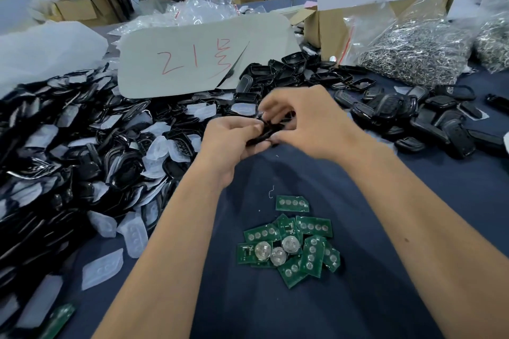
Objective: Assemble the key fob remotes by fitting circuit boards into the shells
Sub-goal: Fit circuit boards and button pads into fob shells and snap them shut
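Both hands meet over the blue cloth [358,297], just beyond the boards [289,245]. Left hand [231,143] has its fingers curled, thumb and fingertips pinching one end of a black shell [265,132]. Right hand [305,118] arches over the same shell from the other side, fingers bent and pinching it too; motion blur hides exactly how its fingertips sit. Whether a board is already inside the shell cannot be told.

Green boards lie in a loose heap on the cloth, nearer the person than the hands and between the two forearms, several overlapping, some showing round silver coin cells, one lying just apart on the far side of the heap. Left of the boards spreads a large pile of black frames and clear button pads [82,146]. Beyond and right of the boards sits a second pile of black shells [413,115]. Farther back from the boards, a grey card [192,58] with red writing leans over the parts, with bags of metal rings [413,55] to its right.
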The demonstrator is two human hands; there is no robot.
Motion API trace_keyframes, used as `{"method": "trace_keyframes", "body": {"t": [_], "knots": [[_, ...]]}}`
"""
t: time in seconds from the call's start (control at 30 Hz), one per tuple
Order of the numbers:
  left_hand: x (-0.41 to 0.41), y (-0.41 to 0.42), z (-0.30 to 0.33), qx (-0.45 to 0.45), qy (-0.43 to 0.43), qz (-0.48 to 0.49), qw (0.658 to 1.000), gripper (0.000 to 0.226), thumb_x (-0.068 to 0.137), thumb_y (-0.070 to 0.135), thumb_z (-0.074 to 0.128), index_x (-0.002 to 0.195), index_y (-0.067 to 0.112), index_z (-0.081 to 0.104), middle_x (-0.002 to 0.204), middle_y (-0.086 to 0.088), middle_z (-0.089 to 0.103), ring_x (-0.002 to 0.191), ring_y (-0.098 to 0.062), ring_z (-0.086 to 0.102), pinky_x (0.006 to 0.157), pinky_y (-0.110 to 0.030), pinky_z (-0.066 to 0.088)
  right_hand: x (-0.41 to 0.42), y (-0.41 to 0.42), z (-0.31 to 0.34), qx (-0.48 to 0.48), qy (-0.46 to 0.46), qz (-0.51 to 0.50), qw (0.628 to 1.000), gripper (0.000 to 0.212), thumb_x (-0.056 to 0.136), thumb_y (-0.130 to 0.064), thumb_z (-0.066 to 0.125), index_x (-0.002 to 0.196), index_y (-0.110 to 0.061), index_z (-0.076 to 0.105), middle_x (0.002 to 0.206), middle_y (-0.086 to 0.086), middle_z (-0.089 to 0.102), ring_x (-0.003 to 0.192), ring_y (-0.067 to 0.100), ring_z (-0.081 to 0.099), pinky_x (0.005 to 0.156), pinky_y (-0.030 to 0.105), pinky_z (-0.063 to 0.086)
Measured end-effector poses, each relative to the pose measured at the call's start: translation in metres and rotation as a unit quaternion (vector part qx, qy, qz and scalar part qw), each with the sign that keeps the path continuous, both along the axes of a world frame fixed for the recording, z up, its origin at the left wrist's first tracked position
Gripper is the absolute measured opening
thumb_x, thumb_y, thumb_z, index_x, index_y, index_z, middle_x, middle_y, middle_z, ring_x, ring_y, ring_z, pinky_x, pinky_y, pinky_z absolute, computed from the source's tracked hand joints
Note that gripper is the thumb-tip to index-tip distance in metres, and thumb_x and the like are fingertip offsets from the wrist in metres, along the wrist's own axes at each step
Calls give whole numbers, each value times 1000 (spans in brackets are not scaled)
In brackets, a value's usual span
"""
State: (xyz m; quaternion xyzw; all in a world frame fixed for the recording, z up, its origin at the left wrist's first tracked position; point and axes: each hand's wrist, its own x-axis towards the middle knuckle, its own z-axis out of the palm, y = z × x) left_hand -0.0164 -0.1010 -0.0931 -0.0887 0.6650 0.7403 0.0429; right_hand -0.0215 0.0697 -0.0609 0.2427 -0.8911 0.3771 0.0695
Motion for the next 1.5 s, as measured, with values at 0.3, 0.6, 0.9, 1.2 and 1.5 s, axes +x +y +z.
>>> {"method": "trace_keyframes", "body": {"t": [0.3,0.6,0.9,1.2,1.5], "knots": [[4,-21,-7,-66,42,44,996,36,95,-9,47,111,13,70,88,-10,61,53,-15,63,50,-22,49,27,-7,16,382,-280,104,875,29,74,-30,94,78,-21,67,65,-9,69,52,8,66,48,21,52],[3,-16,-9,-4,76,13,997,42,102,-4,45,114,23,75,84,-5,59,60,-12,61,61,-24,54,5,-14,-19,-228,-189,-24,955,12,97,4,64,94,-8,63,86,23,72,61,15,64,50,26,50],[-1,-15,-11,-46,101,87,990,16,108,10,49,102,16,62,66,1,67,40,-13,51,38,-21,39,-5,-25,-63,-461,-134,-124,869,8,92,-7,76,98,-6,71,69,9,73,52,12,54,43,22,42],[-3,-15,-18,-50,133,87,986,43,97,-17,39,126,15,39,102,-16,69,58,-14,67,59,-21,55,-3,-22,-62,-497,-134,-142,845,6,91,-2,76,91,-4,71,66,11,71,55,14,60,43,22,44],[-2,-18,-19,-28,103,55,993,30,92,-11,66,113,10,61,86,-14,78,70,-32,78,63,-25,60,-1,-24,-62,-465,-99,-142,868,20,90,-8,77,76,-9,63,65,13,70,45,18,52,39,24,41]]}}
